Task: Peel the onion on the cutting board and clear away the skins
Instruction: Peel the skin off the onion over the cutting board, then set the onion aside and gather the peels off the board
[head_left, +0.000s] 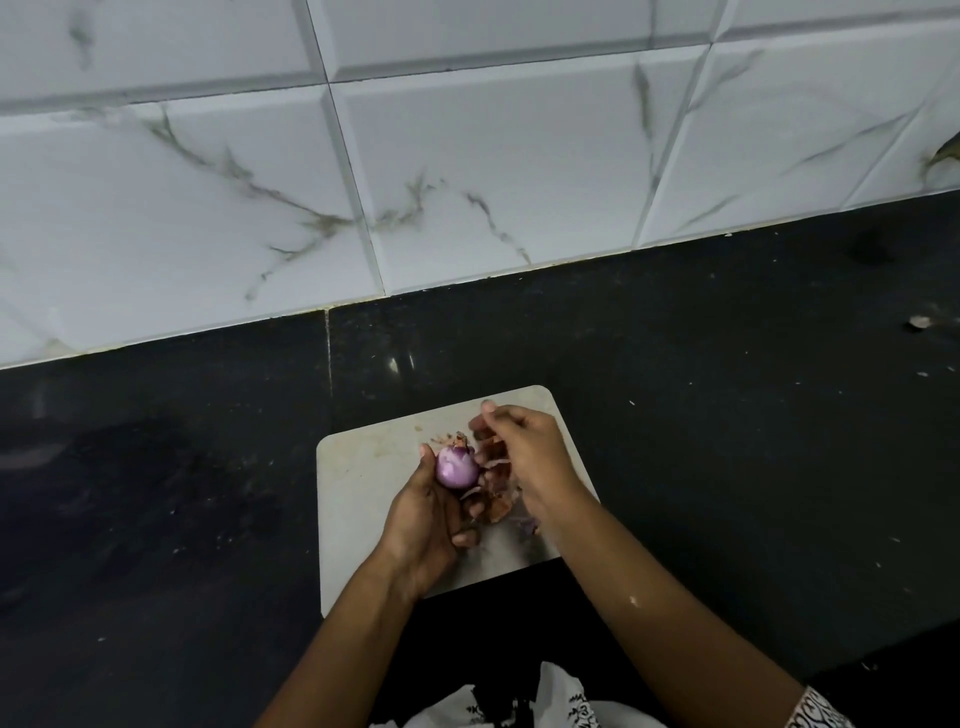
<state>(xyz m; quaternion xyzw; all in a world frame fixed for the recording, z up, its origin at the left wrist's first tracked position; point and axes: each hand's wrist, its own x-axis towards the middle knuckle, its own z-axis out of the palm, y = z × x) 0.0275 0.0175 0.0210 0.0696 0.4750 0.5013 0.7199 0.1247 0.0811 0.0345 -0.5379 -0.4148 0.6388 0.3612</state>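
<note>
Left hand (426, 525) is curled round the onion (456, 467), holding it up between thumb and fingers just above the cutting board (363, 467). The onion is mostly bare and shiny purple, with a ragged bit of brown skin still at its top end. Right hand (524, 452) hovers just beside the onion on its far side, fingers bent and one fingertip lifted. I cannot tell whether it pinches a piece of skin or holds nothing.

Loose skins (496, 499) lie in a brown and pink heap on the board, under the right hand and between the two hands. The board is pale and stained, and sits on a black desk (727, 415) beneath both forearms. Beyond the hands, the desk meets a wall of white veined tiles (467, 156). Well off to the right of the right hand, a small scrap (919, 323) lies on the desk.
</note>
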